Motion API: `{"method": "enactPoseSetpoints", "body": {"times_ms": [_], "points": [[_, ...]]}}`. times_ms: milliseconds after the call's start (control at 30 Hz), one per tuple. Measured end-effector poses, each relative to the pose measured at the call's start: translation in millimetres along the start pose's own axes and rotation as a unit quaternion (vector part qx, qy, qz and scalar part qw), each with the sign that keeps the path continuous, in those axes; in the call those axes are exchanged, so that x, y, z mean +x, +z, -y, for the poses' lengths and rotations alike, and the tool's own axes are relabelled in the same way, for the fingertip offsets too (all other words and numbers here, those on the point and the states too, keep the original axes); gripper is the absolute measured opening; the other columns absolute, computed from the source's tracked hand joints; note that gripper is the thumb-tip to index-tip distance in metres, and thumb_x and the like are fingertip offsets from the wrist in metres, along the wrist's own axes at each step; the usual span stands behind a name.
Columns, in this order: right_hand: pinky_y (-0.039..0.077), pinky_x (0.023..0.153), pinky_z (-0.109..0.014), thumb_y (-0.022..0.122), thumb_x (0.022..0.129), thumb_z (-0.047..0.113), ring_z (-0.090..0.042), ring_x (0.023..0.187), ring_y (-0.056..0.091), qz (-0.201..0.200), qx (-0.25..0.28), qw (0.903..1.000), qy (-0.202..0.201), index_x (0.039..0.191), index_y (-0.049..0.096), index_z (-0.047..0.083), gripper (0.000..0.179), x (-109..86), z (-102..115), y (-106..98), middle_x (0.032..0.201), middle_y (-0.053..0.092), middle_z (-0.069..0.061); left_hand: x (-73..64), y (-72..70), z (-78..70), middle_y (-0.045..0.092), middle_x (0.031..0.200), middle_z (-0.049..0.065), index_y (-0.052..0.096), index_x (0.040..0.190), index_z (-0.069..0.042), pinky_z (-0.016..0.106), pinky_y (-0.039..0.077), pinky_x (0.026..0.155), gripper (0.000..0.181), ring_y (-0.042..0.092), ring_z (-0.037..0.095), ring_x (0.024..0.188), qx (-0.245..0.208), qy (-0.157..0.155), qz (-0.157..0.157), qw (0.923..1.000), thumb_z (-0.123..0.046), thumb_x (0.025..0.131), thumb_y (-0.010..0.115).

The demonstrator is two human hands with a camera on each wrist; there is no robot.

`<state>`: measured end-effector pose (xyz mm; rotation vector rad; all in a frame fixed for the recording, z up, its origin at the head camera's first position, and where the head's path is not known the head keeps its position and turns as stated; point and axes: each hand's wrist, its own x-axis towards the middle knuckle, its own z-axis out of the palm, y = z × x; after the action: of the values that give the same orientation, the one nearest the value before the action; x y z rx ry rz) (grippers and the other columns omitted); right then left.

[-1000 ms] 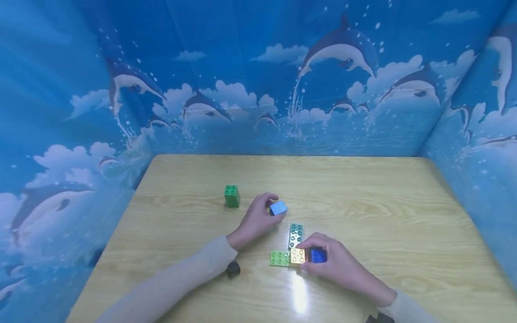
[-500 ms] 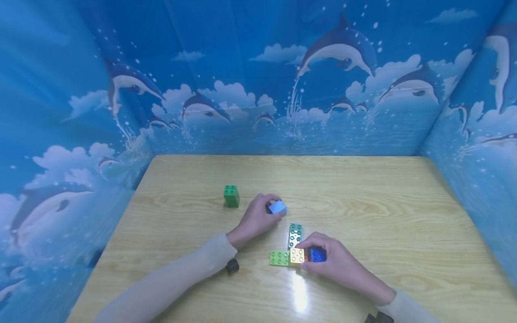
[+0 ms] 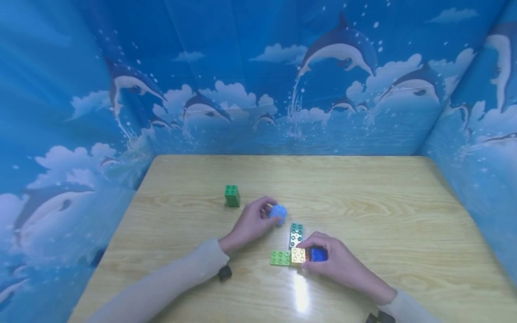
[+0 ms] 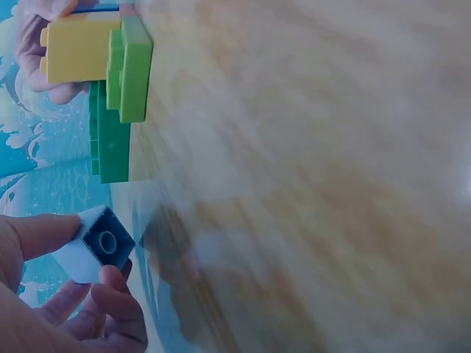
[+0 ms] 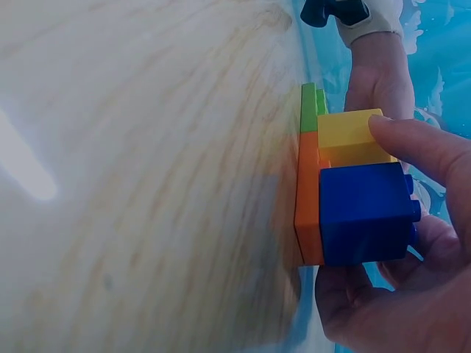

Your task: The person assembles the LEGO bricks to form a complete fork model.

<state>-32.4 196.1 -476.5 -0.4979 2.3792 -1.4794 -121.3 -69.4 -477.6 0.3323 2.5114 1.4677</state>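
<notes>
My left hand (image 3: 253, 222) pinches a light blue brick (image 3: 278, 214) between thumb and fingers, above the table behind the joined bricks. Studs show on it in the head view, and its hollow underside appears in the left wrist view. My right hand (image 3: 337, 262) grips the joined bricks, its thumb against the yellow brick (image 5: 353, 136). Beside the yellow one, a dark blue brick (image 5: 366, 215) sits on an orange brick (image 5: 309, 206), framed by that hand. A flat light green brick (image 3: 280, 258) extends left, and a teal green brick (image 3: 296, 235) extends toward the back.
A tall green brick stack (image 3: 232, 196) stands upright on the wooden table (image 3: 363, 193), left of and behind my left hand. A curtain with printed dolphins (image 3: 242, 89) encloses the back and sides. Light glares off the tabletop near the front.
The light blue brick has turned in my left hand, from a smooth face to its studs showing. That hand has shifted slightly nearer and its fingers have moved. The right hand stays in place.
</notes>
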Motion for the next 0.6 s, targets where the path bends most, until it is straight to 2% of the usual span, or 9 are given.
{"method": "enactPoseSetpoints", "body": {"times_ms": [233,467,600], "points": [[0.057,0.090,-0.032,0.091,0.089,0.023,-0.021,0.103,0.065,-0.002,0.005,0.9999,-0.011,0.127,0.077,0.017,0.041,-0.1,-0.3,-0.5,0.109,0.069,0.005,-11.3,-5.3,4.4,0.072,0.107,-0.003,0.072,0.127,-0.011,0.032,0.060,0.080,0.034,0.067,0.016,0.091,-0.020,0.019,-0.003,0.9996,-0.020,0.097,0.085],[0.058,0.089,-0.032,0.092,0.088,0.024,-0.019,0.100,0.065,-0.007,-0.006,0.9999,-0.006,0.124,0.078,0.020,0.039,-1.3,-2.3,1.1,0.108,0.070,0.006,-19.4,-7.0,1.6,0.072,0.109,-0.005,0.072,0.128,-0.012,0.031,0.061,0.082,0.034,0.068,0.014,0.095,-0.023,0.001,0.009,0.9997,-0.018,0.097,0.085],[0.058,0.091,-0.032,0.092,0.088,0.025,-0.020,0.103,0.065,-0.009,-0.011,0.9999,-0.003,0.124,0.078,0.020,0.039,-0.5,-2.1,0.9,0.110,0.070,0.006,-24.4,-8.1,1.0,0.072,0.104,-0.003,0.070,0.123,-0.012,0.031,0.061,0.078,0.031,0.069,0.016,0.091,-0.023,0.007,0.024,0.9994,-0.014,0.096,0.085]]}}
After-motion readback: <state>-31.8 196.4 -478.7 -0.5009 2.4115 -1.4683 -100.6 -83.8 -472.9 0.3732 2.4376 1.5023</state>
